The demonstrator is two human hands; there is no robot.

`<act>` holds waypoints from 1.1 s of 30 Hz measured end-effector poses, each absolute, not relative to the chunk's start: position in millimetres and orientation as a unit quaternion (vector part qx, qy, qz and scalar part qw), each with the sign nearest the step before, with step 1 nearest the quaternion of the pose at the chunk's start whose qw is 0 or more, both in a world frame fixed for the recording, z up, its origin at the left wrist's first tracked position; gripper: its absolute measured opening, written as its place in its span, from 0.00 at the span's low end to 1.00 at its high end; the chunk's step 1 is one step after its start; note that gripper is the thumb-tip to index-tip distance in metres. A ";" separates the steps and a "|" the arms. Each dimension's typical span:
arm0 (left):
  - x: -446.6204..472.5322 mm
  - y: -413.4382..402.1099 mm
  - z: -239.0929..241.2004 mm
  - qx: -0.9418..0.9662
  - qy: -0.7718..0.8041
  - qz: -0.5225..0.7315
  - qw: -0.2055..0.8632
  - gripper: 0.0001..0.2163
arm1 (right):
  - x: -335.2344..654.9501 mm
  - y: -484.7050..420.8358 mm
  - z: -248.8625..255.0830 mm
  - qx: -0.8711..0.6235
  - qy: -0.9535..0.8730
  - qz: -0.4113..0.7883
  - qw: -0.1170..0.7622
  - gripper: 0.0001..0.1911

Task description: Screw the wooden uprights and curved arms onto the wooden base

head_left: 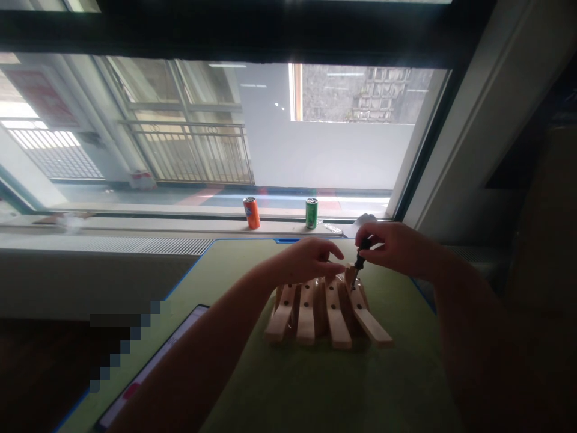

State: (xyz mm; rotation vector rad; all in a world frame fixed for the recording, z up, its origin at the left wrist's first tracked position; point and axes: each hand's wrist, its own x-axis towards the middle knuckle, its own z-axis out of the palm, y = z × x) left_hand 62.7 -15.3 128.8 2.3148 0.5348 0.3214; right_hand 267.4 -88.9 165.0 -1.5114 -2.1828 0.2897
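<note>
Screwdriver (361,255) with a black handle sits closed in the right hand's grip (396,249), its shaft pointing down at a small upright wooden piece (350,275) at the far end of the pale wooden slats (311,313), which lie on the green counter (288,385) below the window sill (180,227). Left hand (311,260) hovers curled just above the slats, its grip partly closed, though whether it pinches anything cannot be told. Slats look light and stiff, likely to shift unless held by their flat middles, and the slim handle seems easiest taken near its top.
</note>
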 end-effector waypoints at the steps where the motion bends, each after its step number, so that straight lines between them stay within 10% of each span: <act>1: 65.5 -12.1 129.8 0.895 0.221 0.134 0.363 0.19 | 268.5 -87.7 165.8 -0.544 -0.798 0.115 0.233 0.09; 33: 108.1 -6.4 111.6 0.883 0.166 0.205 0.388 0.14 | 271.3 -99.9 175.8 -0.562 -0.790 0.053 0.240 0.10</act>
